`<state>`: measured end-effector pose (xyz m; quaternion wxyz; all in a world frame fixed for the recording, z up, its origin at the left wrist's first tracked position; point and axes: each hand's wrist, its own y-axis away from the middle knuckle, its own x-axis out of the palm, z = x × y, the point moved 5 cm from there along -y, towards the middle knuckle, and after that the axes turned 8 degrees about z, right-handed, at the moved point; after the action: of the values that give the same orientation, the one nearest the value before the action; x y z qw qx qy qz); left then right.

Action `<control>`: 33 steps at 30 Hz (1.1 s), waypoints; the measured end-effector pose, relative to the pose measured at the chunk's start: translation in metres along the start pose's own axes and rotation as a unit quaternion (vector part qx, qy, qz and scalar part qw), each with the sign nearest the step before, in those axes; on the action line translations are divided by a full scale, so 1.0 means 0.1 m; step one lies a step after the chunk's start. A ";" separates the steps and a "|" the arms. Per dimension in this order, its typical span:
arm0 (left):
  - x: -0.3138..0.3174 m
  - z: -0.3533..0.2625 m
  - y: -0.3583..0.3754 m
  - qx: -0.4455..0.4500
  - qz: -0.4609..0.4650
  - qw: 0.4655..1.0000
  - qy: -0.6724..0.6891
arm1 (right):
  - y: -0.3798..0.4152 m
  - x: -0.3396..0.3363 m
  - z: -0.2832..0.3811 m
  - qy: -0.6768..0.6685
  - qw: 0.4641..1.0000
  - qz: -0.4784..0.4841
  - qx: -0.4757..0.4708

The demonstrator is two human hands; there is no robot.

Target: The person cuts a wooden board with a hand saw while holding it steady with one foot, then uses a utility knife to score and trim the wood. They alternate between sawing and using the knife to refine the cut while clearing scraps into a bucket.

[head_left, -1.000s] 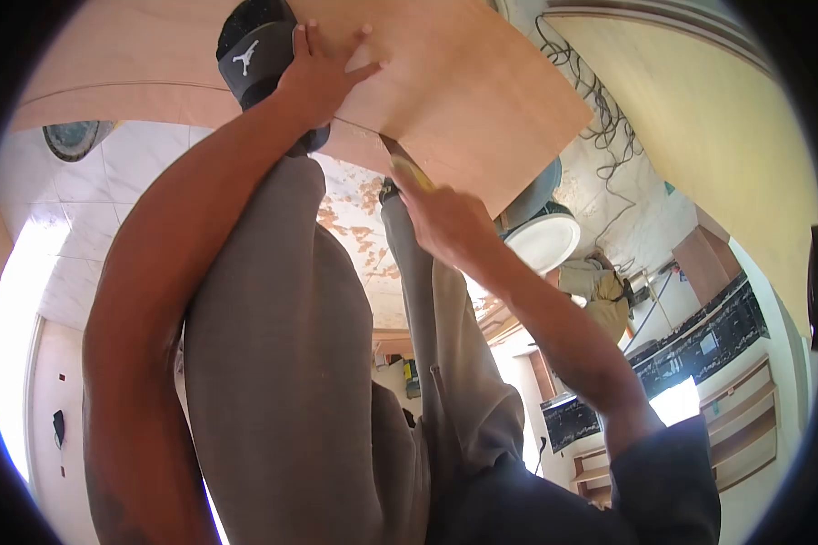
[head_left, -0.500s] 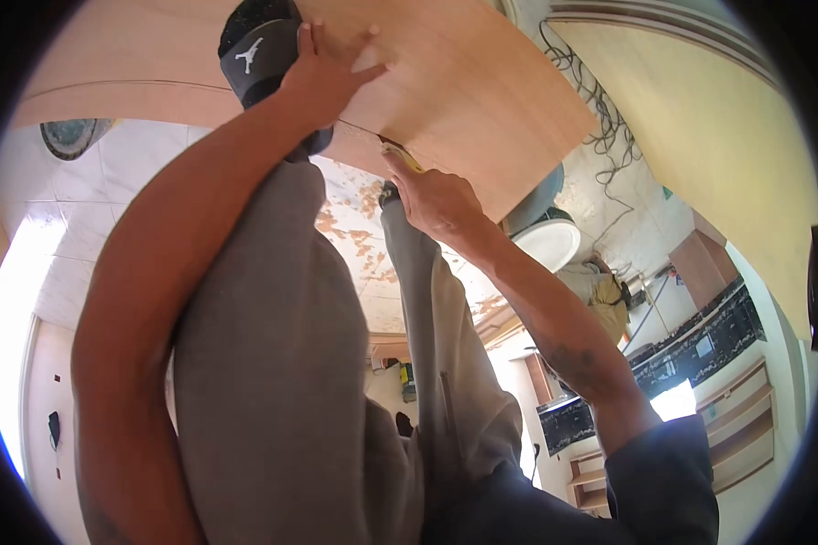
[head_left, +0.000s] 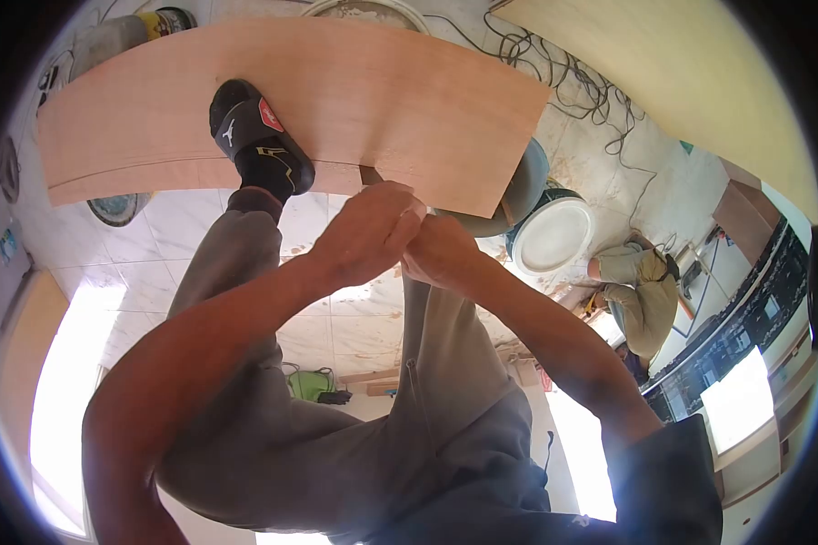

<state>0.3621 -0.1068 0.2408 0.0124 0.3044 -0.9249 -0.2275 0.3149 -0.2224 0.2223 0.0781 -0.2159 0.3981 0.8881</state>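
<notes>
My left hand [head_left: 369, 234] and my right hand [head_left: 441, 252] meet in front of the near edge of a thin wooden board [head_left: 382, 100]. The fingers of both are closed and pressed together. Whatever lies between them is hidden, apart from a small pale patch at the fingertips. Just beyond my left knuckles, a narrow dark gap [head_left: 369, 174] shows at the board's edge. My foot, in a black slide sandal [head_left: 245, 123] and a dark sock, presses on the board left of my hands.
Under the board's right end stand a grey bucket [head_left: 529, 186] and a bucket with a white lid [head_left: 552, 236]. Tangled cables [head_left: 582, 86] lie behind. A person [head_left: 641, 295] crouches at right. A green bag [head_left: 311, 384] rests on the tiled floor below.
My left hand has left the board's surface and joined my right hand. The yellow tool seen in my right hand no longer shows. My view has shifted, revealing more of the board.
</notes>
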 end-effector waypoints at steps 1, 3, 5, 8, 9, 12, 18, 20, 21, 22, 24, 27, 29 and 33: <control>0.08 -0.11 0.00 0.000 -0.012 0.999 0.053 | 0.04 0.04 0.02 -0.038 0.999 -0.036 0.003; 0.16 -0.22 -0.02 -0.069 0.036 0.989 0.122 | 0.15 0.09 0.10 -0.109 0.988 -0.108 0.013; 0.16 -0.32 -0.03 -0.074 0.097 0.978 0.171 | 0.47 -0.32 0.51 -0.125 0.987 -0.065 0.081; 0.30 -0.34 -0.01 -0.048 0.102 0.978 0.174 | 0.64 -0.38 0.63 -0.115 0.989 -0.084 0.044; 0.35 -0.24 -0.05 -0.063 0.097 0.980 0.159 | 0.52 -0.23 0.53 -0.097 0.992 -0.070 0.050; 0.51 0.74 -0.46 -0.107 0.043 0.985 0.131 | -0.11 0.32 0.00 -0.078 0.995 -0.014 0.063; 0.56 0.99 -0.54 -0.150 0.018 0.968 0.202 | -0.39 0.33 -0.18 -0.067 0.991 0.071 0.088; 0.42 0.59 -0.43 -0.157 0.052 0.938 0.304 | 0.07 -0.05 0.21 -0.111 0.985 0.004 0.131; 0.45 0.29 -0.28 -0.175 0.071 0.907 0.376 | 0.27 -0.19 0.37 -0.134 0.976 0.006 0.171; 0.44 0.06 -0.21 -0.149 0.080 0.918 0.358 | 0.45 -0.29 0.50 -0.101 0.985 0.049 0.129; 0.38 -0.17 -0.15 -0.158 0.080 0.939 0.296 | 0.55 -0.24 0.49 -0.097 0.986 0.086 0.102; 0.51 0.61 -0.43 -0.150 0.000 0.973 0.178 | 0.05 0.22 0.08 -0.056 0.997 0.015 0.053; 0.47 1.46 -0.73 -0.161 -0.049 0.971 0.172 | -0.63 0.41 -0.29 -0.010 0.998 0.010 0.054; 0.26 1.56 -0.87 -0.112 -0.115 0.986 0.040 | -0.86 0.44 -0.48 0.031 0.996 -0.056 0.063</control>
<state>0.3641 -0.1191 0.0610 0.0571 0.4147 -0.8511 -0.3169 0.3175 -0.2016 0.1169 0.1293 -0.2597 0.4428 0.8484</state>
